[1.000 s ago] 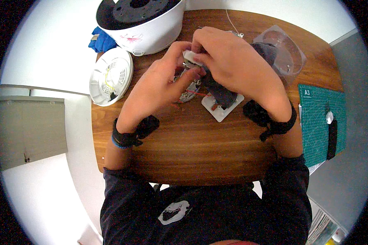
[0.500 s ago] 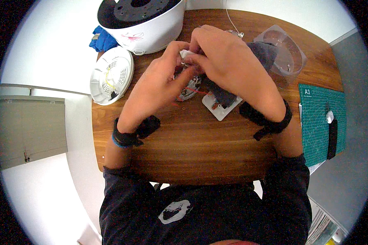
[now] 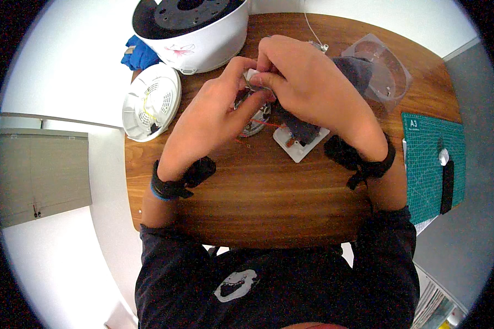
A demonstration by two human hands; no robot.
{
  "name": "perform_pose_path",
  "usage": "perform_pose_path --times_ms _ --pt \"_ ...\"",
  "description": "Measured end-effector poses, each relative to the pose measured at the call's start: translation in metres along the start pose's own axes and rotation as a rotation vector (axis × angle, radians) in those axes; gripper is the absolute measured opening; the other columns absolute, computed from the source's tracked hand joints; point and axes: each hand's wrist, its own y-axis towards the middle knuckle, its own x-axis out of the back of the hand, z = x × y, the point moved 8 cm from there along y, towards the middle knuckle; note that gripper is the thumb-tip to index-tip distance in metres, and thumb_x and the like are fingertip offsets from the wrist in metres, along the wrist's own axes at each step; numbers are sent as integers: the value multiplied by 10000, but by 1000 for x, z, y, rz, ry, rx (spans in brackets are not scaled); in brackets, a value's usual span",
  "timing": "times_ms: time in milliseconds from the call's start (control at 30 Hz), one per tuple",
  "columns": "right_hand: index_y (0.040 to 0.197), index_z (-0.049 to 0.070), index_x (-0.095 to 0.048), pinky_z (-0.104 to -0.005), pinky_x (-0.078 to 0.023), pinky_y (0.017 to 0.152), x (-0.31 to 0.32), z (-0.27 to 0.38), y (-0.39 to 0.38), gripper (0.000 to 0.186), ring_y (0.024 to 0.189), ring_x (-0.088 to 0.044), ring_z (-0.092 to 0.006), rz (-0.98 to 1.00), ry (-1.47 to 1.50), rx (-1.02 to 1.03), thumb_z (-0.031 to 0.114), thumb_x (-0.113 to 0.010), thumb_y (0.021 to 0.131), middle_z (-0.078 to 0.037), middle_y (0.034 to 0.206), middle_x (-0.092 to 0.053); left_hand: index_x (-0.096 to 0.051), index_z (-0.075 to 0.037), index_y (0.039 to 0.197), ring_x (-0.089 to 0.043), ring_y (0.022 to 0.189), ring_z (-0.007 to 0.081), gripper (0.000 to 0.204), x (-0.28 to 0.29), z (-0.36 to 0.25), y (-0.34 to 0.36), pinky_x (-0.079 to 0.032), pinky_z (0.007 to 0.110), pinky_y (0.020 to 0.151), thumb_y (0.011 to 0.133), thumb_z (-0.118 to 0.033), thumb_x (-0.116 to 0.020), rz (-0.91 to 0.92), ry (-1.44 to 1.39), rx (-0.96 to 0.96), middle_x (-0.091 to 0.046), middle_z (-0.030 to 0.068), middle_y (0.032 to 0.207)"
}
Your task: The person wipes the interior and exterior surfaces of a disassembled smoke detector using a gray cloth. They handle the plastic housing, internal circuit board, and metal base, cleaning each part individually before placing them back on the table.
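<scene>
Over the far middle of the table, my left hand and my right hand meet fingertip to fingertip. Both are closed on a small white piece, mostly covered by the fingers, so its kind does not show. Below them lies a round part with a shiny rim, partly hidden by my left hand. From it a thin red wire runs toward a white square plate. A dark grey cloth lies under my right hand, and dark fabric overlaps the plate.
A large white tub with a black inside stands at the far left, by a blue cloth. A round white vented cover leans near it. At the right are a clear plastic container and a green cutting mat.
My fingers have shifted slightly around the small white piece, my right thumb now pressing on it. Everything else stays put apart from a small shift of the whole view.
</scene>
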Motion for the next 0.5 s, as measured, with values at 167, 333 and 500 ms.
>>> perform_pose_path --times_ms 167,333,500 --pt "923 -1 -583 -468 -488 719 0 3 0 269 823 -621 -409 -22 16 -13 191 -766 968 -191 879 -631 -516 -15 1350 -764 890 413 414 2 0 0 -572 467 744 1033 -176 -727 5 50 32 -754 248 962" --pt "928 -2 -605 -439 -484 704 -1 -10 3 261 781 -618 -342 71 69 -89 187 -779 968 -170 844 -649 -517 -23 1321 -759 865 413 404 2 -1 1 -558 461 720 1033 -195 -740 24 7 -4 -741 239 920" --pt "927 -1 -603 -437 -482 703 -3 -15 4 266 769 -606 -325 139 97 -103 190 -783 972 -163 834 -646 -516 -26 1309 -759 874 427 398 1 -1 2 -564 466 724 1035 -206 -742 50 22 25 -745 240 926"
